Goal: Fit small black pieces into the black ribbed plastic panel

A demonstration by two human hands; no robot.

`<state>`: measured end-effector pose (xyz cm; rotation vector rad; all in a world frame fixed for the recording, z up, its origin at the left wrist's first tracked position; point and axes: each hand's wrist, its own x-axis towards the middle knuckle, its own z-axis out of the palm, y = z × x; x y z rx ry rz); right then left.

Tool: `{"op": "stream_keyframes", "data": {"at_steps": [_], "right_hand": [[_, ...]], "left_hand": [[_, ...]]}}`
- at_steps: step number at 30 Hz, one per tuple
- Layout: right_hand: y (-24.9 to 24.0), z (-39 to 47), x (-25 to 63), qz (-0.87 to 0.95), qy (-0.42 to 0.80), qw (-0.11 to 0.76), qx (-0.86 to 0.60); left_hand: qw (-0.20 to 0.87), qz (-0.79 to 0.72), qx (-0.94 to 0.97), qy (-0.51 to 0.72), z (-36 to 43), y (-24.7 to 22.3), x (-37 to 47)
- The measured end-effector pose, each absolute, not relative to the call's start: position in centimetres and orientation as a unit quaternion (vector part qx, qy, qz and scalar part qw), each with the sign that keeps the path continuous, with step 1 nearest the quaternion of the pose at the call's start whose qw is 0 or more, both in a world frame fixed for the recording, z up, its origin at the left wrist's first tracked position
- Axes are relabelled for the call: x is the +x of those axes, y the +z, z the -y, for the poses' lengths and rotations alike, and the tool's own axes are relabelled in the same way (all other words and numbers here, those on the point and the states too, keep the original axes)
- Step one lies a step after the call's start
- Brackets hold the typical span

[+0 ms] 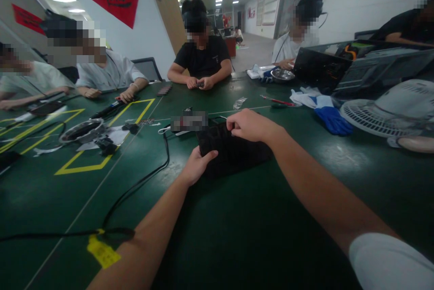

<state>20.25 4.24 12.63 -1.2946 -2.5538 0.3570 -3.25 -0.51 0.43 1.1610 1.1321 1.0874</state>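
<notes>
A black fabric pouch (pixel 233 145) with what look like pockets lies on the green table in front of me. My left hand (pixel 199 163) grips its left edge, thumb on top and fingers behind. Over the pouch's upper right part is my right hand (pixel 251 125), its fingers curled into a pinch. From that pinch a thin pale rod (pixel 223 117) sticks out to the left; the rest of it is hidden by the fingers. Just beyond the pouch, a small boxed item (pixel 189 122), partly blurred out, rests beside a white cable loop (pixel 164 130).
A black cable (pixel 135 175) with a yellow tag (pixel 103 252) crosses the left side. A round metal ring part (pixel 83 131) sits near yellow tape. Right are blue-white gloves (pixel 330 114), a fan (pixel 389 105), a red tool (pixel 280 100) and a metal bowl (pixel 282 75). Several people sit around.
</notes>
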Motion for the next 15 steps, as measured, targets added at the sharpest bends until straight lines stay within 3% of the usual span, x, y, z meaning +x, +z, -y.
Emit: {"op": "stream_keyframes", "data": {"at_steps": [15], "right_hand": [[12.84, -4.72, 20.92, 0.866, 0.161, 0.084, -0.466]], "left_hand": [[0.556, -0.489, 0.480, 0.471, 0.70, 0.85, -2.91]]}}
